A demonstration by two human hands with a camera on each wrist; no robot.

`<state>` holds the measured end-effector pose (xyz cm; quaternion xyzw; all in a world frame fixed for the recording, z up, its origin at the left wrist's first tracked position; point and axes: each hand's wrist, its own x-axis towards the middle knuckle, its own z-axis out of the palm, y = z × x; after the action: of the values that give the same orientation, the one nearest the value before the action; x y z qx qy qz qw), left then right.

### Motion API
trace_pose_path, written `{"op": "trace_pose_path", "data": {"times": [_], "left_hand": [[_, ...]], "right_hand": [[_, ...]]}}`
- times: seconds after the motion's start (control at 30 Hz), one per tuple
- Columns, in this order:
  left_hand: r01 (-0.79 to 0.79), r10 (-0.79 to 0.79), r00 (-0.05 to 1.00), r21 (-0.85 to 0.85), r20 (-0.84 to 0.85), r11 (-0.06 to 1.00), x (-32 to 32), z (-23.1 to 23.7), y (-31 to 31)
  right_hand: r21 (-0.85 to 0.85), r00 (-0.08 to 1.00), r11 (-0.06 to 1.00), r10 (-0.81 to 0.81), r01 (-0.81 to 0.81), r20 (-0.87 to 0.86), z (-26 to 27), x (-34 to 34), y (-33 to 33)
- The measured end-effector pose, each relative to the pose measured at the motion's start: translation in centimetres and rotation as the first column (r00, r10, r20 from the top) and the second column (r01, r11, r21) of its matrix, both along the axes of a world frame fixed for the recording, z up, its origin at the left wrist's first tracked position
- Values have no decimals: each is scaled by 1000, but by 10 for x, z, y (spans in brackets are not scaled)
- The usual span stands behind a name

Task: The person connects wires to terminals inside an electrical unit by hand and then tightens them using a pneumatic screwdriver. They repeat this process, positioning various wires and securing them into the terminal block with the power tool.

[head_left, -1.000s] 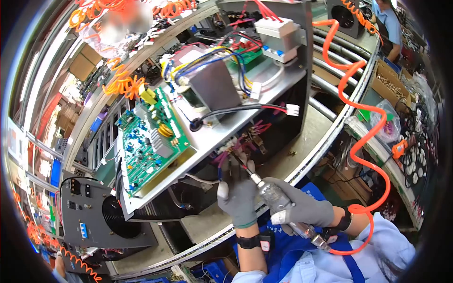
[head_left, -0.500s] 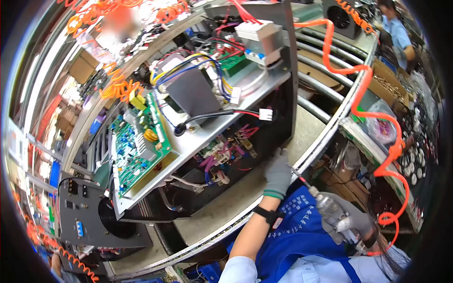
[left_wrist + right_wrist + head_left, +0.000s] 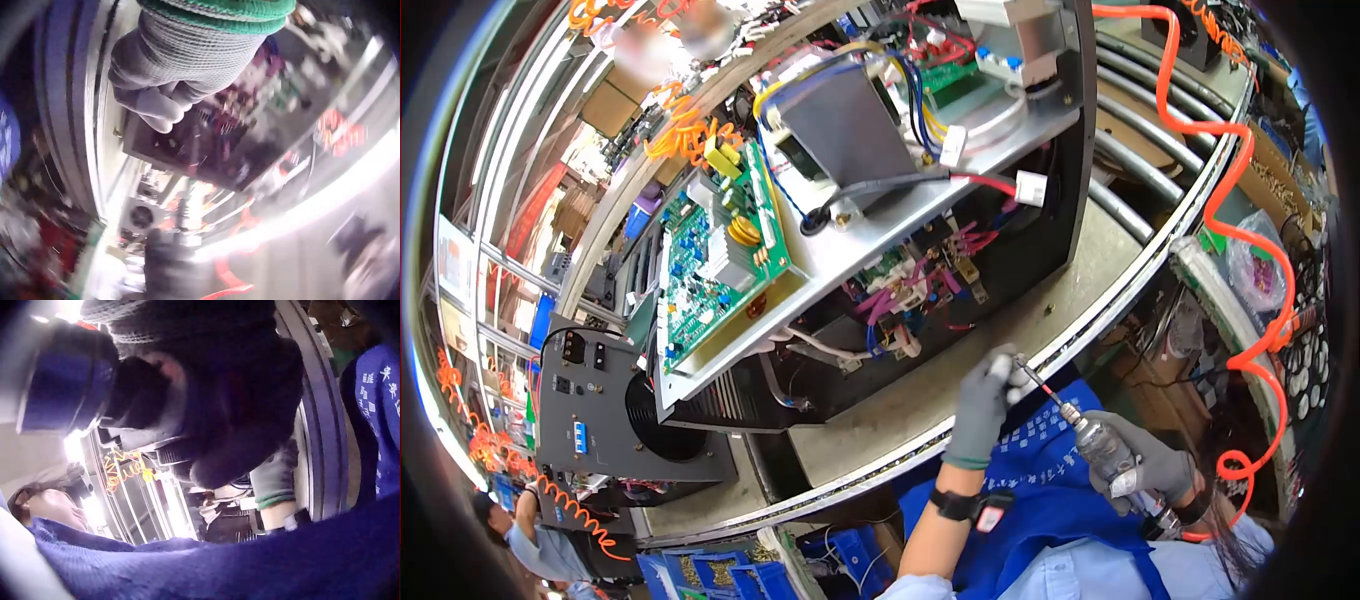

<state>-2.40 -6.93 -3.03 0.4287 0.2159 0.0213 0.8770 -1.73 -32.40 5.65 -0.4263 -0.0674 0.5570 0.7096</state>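
Note:
My gloved right hand (image 3: 1152, 460) grips a pneumatic screwdriver (image 3: 1105, 450) with a clear, taped body, its long bit (image 3: 1045, 385) slanting up to the left. My gloved left hand (image 3: 980, 410) is by the bit's tip, over the bench edge. In the left wrist view, the left fingers (image 3: 159, 106) are curled with their tips together; I cannot tell whether something small is between them. Beyond stands a black metal machine case (image 3: 1010, 270) on its side, with purple wires (image 3: 900, 295) inside. A metal plate on it bears a green circuit board (image 3: 725, 260) and a grey box-shaped part (image 3: 845, 125).
An orange coiled air hose (image 3: 1250, 235) runs from the screwdriver up the right side. Metal rollers (image 3: 1140, 150) lie behind the case. A second dark case (image 3: 600, 400) with a fan stands at left. Blue bins (image 3: 730, 580) of small parts sit below the bench.
Both hands were at the wiring in the case; they have drawn back toward my body with the screwdriver. The left hand has since come close to the bit's tip. The head view has shifted.

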Motion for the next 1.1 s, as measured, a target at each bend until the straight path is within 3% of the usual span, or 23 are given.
{"op": "trace_pose_path", "data": {"times": [0.07, 0.2, 0.27, 0.33, 0.47, 0.53, 0.57, 0.67, 0.8, 0.9, 0.97, 1.0, 1.03, 1.07, 1.1], "left_hand": [[-6, 41, 993, -298, 109, 955, -28, 4, 12], [-45, 83, 988, -274, 127, 961, -60, -1, 27], [-157, 196, 972, -265, 128, 951, -64, 12, 30], [-153, 194, 968, -241, 156, 958, -69, 19, 35], [-101, 158, 959, -238, 234, 966, -77, 22, 49], [-59, 47, 976, 51, 214, 997, -77, 34, 57], [-11, -5, 979, 77, 206, 997, -78, 33, 62], [42, -40, 970, -2, 239, 999, -70, 29, 61], [74, -82, 981, 49, 176, 996, -52, 48, 54], [123, -130, 982, 58, 139, 991, -35, 62, 48], [26, -57, 995, 349, 80, 937, -21, 73, 37], [-204, 45, 970, 696, 239, 689, -12, 64, 30], [-392, 32, 919, 903, 392, 174, -5, 62, 31], [-484, -67, 863, 782, 501, -392, 2, 59, 33], [-486, -64, 861, 778, 505, -398, 6, 53, 33]], "right_hand": [[-11, 998, 998, 65, -65, 15, -8, -3, 8], [76, 975, 981, 168, -181, 149, -21, -11, 24], [64, 950, 948, 311, -310, 1, -11, -12, 30], [30, 952, 953, 301, -303, 49, -4, -17, 35], [138, 953, 970, 224, -199, -205, 4, -21, 38], [175, 935, 969, 221, -177, -277, 5, -20, 36], [156, 943, 976, 193, -155, -270, 6, -21, 36], [96, 969, 986, 151, -135, -195, 10, -23, 33], [66, 995, 993, 101, -100, -24, 4, -25, 28], [143, 997, 988, 62, -55, -47, -1, -22, 22], [188, 999, 982, -10, 18, -41, 4, -18, 22], [191, 999, 982, 3, 4, -33, 4, -13, 21], [256, 998, 966, -23, 36, -53, 3, -8, 20], [321, 996, 945, -49, 71, -76, 2, -5, 19], [211, 987, 967, -128, 145, -94, 10, -5, 19]]}}
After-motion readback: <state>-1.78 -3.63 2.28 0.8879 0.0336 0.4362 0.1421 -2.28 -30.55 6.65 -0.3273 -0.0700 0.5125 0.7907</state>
